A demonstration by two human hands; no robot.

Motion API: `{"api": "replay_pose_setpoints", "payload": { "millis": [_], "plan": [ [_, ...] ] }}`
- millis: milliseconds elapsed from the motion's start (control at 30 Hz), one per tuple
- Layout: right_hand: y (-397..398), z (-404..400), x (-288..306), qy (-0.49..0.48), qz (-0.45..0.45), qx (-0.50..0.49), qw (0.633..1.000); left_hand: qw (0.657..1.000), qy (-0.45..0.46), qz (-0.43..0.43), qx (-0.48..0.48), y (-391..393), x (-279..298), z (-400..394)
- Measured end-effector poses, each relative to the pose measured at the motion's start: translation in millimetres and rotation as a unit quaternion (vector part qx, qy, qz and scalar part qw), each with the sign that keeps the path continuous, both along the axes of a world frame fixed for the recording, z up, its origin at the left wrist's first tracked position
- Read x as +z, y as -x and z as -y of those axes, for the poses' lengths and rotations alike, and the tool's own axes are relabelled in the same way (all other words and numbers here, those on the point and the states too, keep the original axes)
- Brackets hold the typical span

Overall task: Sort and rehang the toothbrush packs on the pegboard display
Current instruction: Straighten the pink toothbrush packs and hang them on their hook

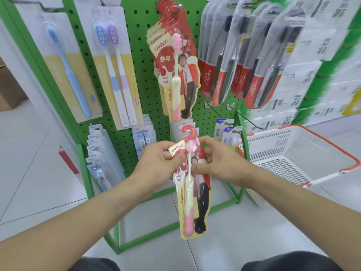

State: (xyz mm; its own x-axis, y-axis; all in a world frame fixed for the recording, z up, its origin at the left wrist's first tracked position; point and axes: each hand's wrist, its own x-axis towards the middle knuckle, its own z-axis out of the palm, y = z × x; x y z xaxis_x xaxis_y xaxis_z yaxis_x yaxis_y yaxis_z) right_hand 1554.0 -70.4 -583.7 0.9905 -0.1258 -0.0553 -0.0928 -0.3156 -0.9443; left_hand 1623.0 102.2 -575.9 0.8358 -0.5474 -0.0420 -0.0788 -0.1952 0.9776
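Both hands hold one red toothbrush pack (192, 184) upright in front of the green pegboard (140, 61): the left hand (159, 163) pinches its upper left edge, the right hand (214, 159) curls round its right side. Its red hook (188, 131) sits free, below a hanging bunch of matching red packs (175, 61). Blue and purple brush packs (115, 71) hang to the left, dark Colgate packs (248, 61) to the right. A white basket (293, 153) with orange handles stands on the pale tiled floor (29, 153) at right.

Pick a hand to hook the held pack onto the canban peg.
Probably right. The right hand grips the pack beside its hook; the left hand pinches the card's left edge. The matching stack hangs straight above.
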Motion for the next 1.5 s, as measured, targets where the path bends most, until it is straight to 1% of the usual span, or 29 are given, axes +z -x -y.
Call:
{"api": "replay_pose_setpoints", "payload": {
  "millis": [167, 233, 300, 367, 467, 567, 633, 667, 733, 800, 867, 967, 1033, 1100, 1167, 1233, 1333, 1367, 1433, 1500],
  "plan": [
    [7, 13, 1, -0.026, -0.050, 0.020, 0.998, 1.000, 0.021, 0.018, 0.001, 0, -1, 3],
    [9, 16, 2, 0.007, -0.047, 0.047, 0.998, 0.999, 0.026, 0.035, -0.007, 2, -2, 5],
    [12, 17, 4, 0.073, -0.036, 0.075, 0.994, 0.998, 0.035, 0.045, -0.007, 4, -2, 5],
    [13, 16, 4, 0.114, -0.026, 0.079, 0.990, 0.998, 0.050, 0.047, 0.002, 4, -1, 4],
    [15, 12, 4, 0.114, -0.023, 0.091, 0.989, 0.995, 0.078, 0.055, 0.014, 2, 0, 2],
    [14, 14, 1, 0.107, -0.006, 0.081, 0.991, 0.991, 0.106, 0.072, 0.030, 0, 3, 0],
    [15, 16, 0, 0.076, 0.013, 0.065, 0.995, 0.990, 0.116, 0.072, 0.034, -2, 4, -2],
    [15, 17, 1, 0.055, 0.021, 0.059, 0.997, 0.991, 0.107, 0.070, 0.033, -3, 4, -3],
    [14, 19, 3, 0.027, 0.038, 0.044, 0.998, 0.996, 0.060, 0.065, 0.009, -3, 4, -6],
    [13, 22, 8, 0.012, 0.064, 0.025, 0.998, 0.996, 0.010, 0.065, -0.057, 2, 2, -9],
    [14, 24, 12, 0.009, 0.072, 0.023, 0.997, 0.991, -0.018, 0.074, -0.106, 8, 1, -8],
    [17, 24, 13, 0.012, 0.050, 0.058, 0.997, 0.991, -0.032, 0.079, -0.101, 9, 0, -8],
    [18, 24, 15, 0.022, 0.048, 0.069, 0.996, 0.991, -0.050, 0.100, -0.078, 7, 0, -9],
    [19, 22, 14, 0.070, 0.057, 0.076, 0.993, 0.985, -0.096, 0.138, -0.041, 6, -1, -10],
    [20, 16, 13, 0.163, 0.078, 0.082, 0.980, 0.980, -0.117, 0.160, -0.023, 7, -4, -9],
    [23, 7, 10, 0.226, 0.092, 0.100, 0.965, 0.980, -0.119, 0.148, -0.049, 11, -4, -8],
    [24, -1, 5, 0.257, 0.062, 0.150, 0.953, 0.978, -0.124, 0.134, -0.096, 14, -7, -6],
    [23, -1, 2, 0.240, 0.048, 0.166, 0.955, 0.978, -0.124, 0.133, -0.100, 13, -6, -6],
    [23, 1, -3, 0.164, 0.015, 0.188, 0.968, 0.981, -0.124, 0.111, -0.096, 11, -7, -6],
    [23, 5, -6, 0.093, -0.024, 0.187, 0.978, 0.983, -0.129, 0.093, -0.088, 10, -9, -7]
  ]
}}
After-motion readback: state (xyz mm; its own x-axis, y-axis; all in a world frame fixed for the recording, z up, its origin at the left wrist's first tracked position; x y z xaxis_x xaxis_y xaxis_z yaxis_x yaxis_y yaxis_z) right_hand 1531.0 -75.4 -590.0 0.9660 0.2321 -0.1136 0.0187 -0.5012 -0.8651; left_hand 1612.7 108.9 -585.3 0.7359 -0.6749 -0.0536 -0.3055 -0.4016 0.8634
